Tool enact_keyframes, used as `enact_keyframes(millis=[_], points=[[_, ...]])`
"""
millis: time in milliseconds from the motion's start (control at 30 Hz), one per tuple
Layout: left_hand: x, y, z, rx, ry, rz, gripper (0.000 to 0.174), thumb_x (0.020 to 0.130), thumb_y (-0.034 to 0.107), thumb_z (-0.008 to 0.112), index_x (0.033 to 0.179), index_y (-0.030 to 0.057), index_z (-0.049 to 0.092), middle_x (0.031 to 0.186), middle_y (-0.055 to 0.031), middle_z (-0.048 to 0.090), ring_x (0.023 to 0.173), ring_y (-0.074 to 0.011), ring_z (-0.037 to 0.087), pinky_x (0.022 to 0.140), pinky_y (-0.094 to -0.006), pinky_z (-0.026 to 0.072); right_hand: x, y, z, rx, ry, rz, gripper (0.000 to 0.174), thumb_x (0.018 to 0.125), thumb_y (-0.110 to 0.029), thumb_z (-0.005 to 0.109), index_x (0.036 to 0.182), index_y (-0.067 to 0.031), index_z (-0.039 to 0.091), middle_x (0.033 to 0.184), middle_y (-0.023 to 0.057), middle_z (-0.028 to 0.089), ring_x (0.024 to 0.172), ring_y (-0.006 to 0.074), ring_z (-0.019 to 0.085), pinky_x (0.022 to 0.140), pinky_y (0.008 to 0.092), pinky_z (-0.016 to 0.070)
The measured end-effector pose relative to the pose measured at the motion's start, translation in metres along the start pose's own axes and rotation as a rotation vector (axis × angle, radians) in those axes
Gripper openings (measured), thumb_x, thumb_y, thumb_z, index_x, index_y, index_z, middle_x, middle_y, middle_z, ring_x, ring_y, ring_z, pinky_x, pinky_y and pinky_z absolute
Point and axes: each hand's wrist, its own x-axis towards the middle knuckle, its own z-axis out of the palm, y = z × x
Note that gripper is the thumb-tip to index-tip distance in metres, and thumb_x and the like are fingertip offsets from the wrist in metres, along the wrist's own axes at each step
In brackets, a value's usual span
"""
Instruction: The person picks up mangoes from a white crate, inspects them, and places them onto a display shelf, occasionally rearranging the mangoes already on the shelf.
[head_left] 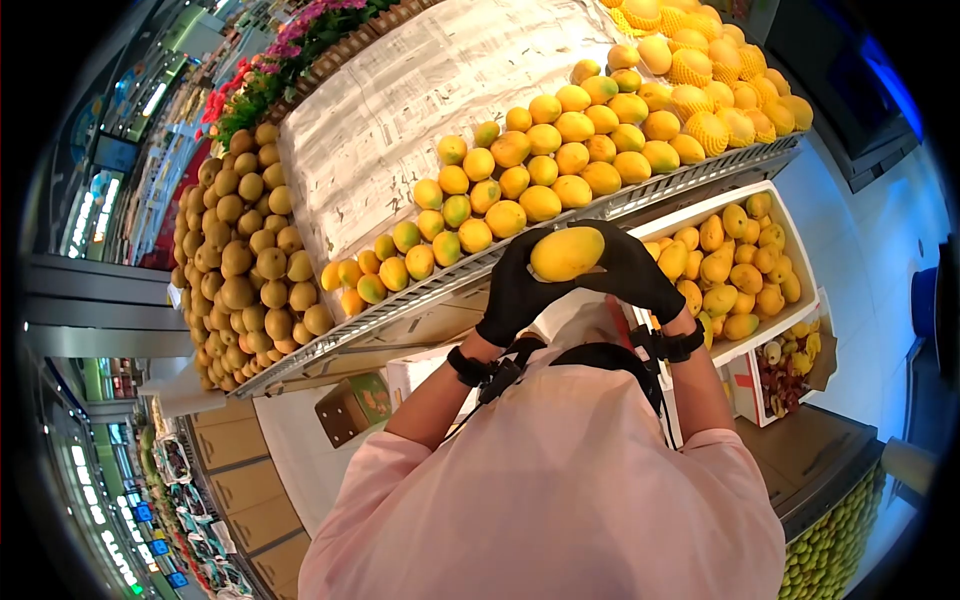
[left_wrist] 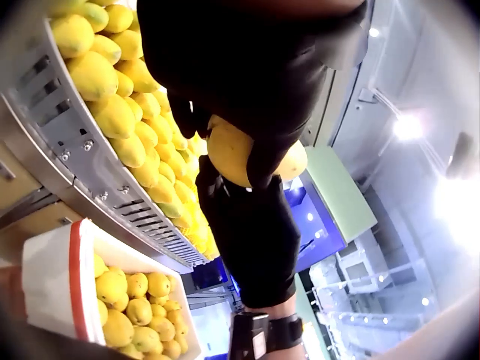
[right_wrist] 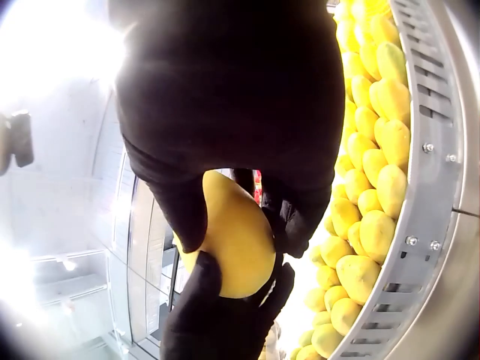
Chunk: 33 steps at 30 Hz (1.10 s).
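A yellow mango (head_left: 568,253) is held between both black-gloved hands, in front of the chest and close to the edge of the fruit display. My left hand (head_left: 517,290) grips one end of it, and my right hand (head_left: 637,272) grips the other. Seen from the right wrist, the thumbs of both hands lie along the near side of the mango (right_wrist: 238,238), with fingers curled behind it. In the left wrist view the left hand (left_wrist: 232,67) covers much of the fruit. Rows of mangoes (head_left: 541,203) lie on the display just beyond the hands.
A slotted metal rail (head_left: 640,196) borders the display. At right stands a white foam box (head_left: 782,322) of mangoes. Brown round fruit (head_left: 238,262) is piled at left, net-wrapped fruit (head_left: 690,67) at the far right. Printed paper (head_left: 400,90) covers the slope behind the rows.
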Motion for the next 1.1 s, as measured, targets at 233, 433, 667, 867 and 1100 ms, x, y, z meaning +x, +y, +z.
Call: enact_keyframes(millis=[233,433,667,867,1100], points=[[0.006,-0.001,-0.003,-0.151,-0.065,-0.166,0.066,0.065,0.022,0.088,0.119,0.0025,0.055,0.109,-0.0097,0.065,0.099,-0.0182,0.063,0.087,-0.0335,0.0508,0.000,-0.002,-0.004,-0.024,-0.003,0.213,0.061,0.083,-0.006,0.071,0.136,-0.0006,0.043,0.124,0.0085,0.057,0.109,0.0161,0.057,0.094,0.0302,0.0480],[0.000,-0.011,0.014,-0.169,-0.046,-0.105,0.066,0.066,0.024,0.088,0.119,0.0038,0.055,0.112,-0.0101,0.062,0.102,-0.0176,0.060,0.088,-0.0331,0.0499,-0.002,0.014,0.004,0.017,0.040,0.132,0.060,0.083,-0.011,0.073,0.134,-0.0009,0.044,0.120,0.0080,0.057,0.106,0.0155,0.057,0.091,0.0293,0.0486],[0.001,-0.013,0.019,-0.078,-0.184,0.031,0.063,0.072,0.020,0.083,0.125,0.0040,0.052,0.120,-0.0122,0.059,0.111,-0.0239,0.058,0.093,-0.0363,0.0470,-0.007,0.007,0.001,-0.208,0.040,0.121,0.063,0.076,-0.012,0.079,0.129,-0.0015,0.047,0.119,0.0092,0.059,0.108,0.0168,0.057,0.093,0.0319,0.0478],[0.010,-0.003,0.012,0.011,-0.348,0.098,0.066,0.074,0.022,0.081,0.128,0.0035,0.049,0.121,-0.0154,0.059,0.113,-0.0295,0.058,0.094,-0.0378,0.0472,-0.009,-0.003,0.006,-0.356,0.039,0.131,0.062,0.076,-0.011,0.080,0.127,-0.0026,0.048,0.115,0.0113,0.061,0.104,0.0180,0.060,0.089,0.0309,0.0500],[0.000,-0.015,0.000,-0.289,-0.322,-0.148,0.067,0.071,0.011,0.081,0.129,0.0049,0.048,0.121,-0.0095,0.059,0.111,-0.0204,0.057,0.095,-0.0337,0.0472,-0.010,0.018,0.000,-0.218,0.111,0.190,0.055,0.077,-0.005,0.076,0.125,-0.0018,0.049,0.106,0.0097,0.063,0.094,0.0164,0.062,0.081,0.0287,0.0515]])
